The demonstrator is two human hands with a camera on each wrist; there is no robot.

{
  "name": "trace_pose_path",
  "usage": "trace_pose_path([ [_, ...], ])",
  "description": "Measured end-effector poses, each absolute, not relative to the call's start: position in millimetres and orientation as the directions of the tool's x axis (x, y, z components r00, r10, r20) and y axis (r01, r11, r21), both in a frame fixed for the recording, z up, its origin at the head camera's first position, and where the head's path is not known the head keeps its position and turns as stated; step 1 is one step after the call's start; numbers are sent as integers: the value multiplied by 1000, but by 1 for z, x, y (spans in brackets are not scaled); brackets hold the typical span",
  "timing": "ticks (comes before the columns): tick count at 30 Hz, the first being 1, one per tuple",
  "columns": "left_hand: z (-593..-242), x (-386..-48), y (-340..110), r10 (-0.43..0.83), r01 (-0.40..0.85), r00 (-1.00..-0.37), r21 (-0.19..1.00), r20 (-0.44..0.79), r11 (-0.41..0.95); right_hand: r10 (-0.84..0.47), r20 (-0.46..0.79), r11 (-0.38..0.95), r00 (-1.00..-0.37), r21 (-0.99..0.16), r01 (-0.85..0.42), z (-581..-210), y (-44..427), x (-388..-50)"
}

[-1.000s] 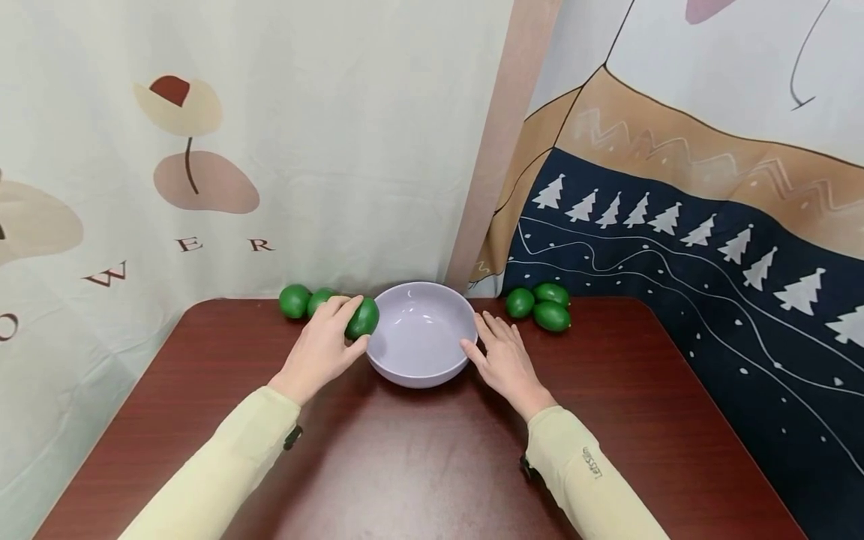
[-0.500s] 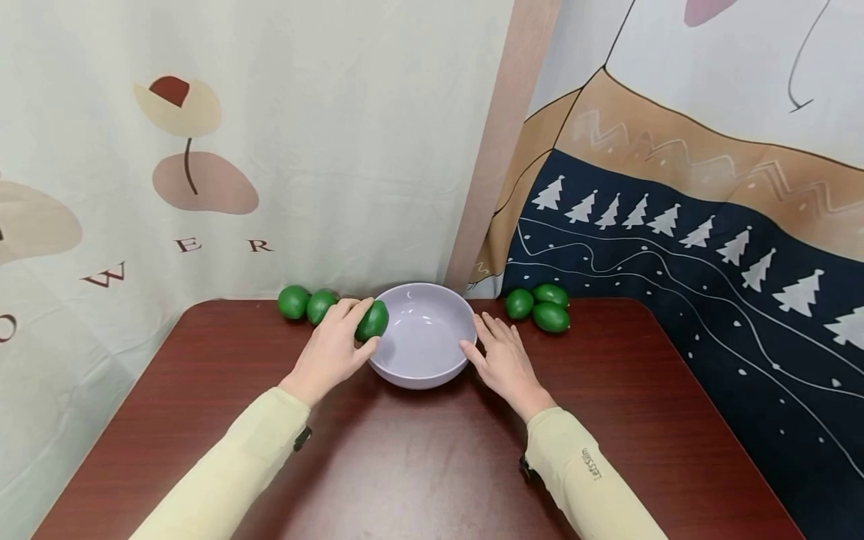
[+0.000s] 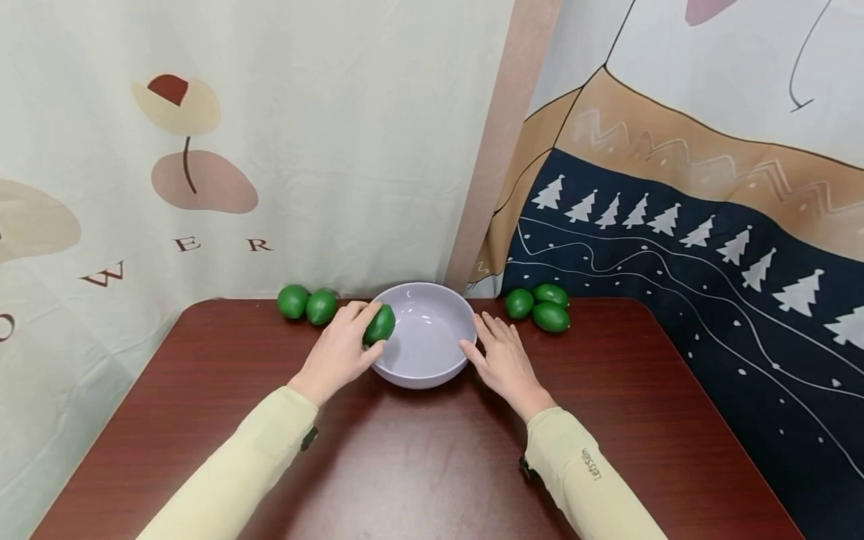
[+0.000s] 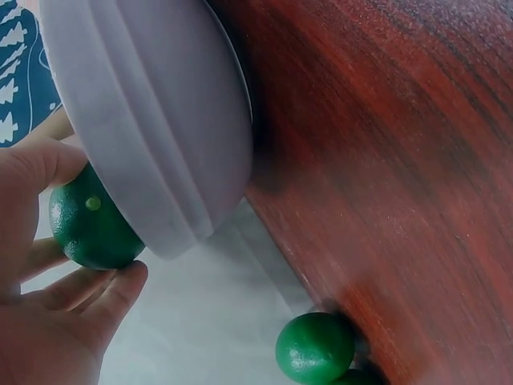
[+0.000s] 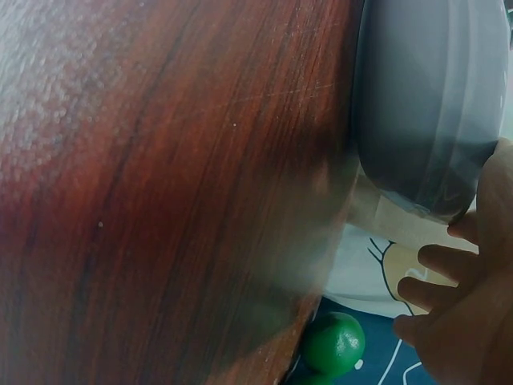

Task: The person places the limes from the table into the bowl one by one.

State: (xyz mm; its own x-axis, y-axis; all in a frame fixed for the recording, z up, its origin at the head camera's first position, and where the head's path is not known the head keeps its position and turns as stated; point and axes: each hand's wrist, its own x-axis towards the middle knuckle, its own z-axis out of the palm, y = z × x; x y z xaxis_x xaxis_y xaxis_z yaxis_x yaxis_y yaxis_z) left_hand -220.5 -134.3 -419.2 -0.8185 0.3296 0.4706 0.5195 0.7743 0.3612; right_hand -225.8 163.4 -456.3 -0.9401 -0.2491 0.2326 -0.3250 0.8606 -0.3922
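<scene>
A green lime (image 3: pixel 381 324) is gripped between the thumb and fingers of my left hand (image 3: pixel 337 349), at the left rim of a lilac bowl (image 3: pixel 421 379). In the left wrist view the same lime (image 4: pixel 94 228) shows beside the bowl's outer wall (image 4: pixel 156 120), its small stem end towards the camera. My right hand (image 3: pixel 508 365) lies against the bowl's right side with its fingers extended. The right wrist view has those fingers (image 5: pixel 437 294) near the bowl's rim. Inside the bowl I see no fruit, though the left hand covers part of its rim.
Two limes (image 3: pixel 321 307) sit at the table's back left. A cluster of limes (image 3: pixel 551 316) lies to the right of the bowl. The dark red-brown table (image 3: pixel 418 465) meets a pale printed curtain (image 3: pixel 351 150) and a navy tree-patterned cloth (image 3: pixel 628 247) behind.
My left hand has carried the lime a little to the right, to the bowl's left rim, uncovering more of the second lime behind it. The right hand and bowl stay put.
</scene>
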Motion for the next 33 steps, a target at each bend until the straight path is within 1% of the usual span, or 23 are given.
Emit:
trace_pose_path([
  [21,-424,-231,-130,401,551,-818,366,412,750,-248,224,860,-943,-396,-320,-455,163,-226],
  [33,-431,-240,-128,424,546,-835,429,351,720,-252,234,859,-939,-392,-328,-457,163,-226],
])
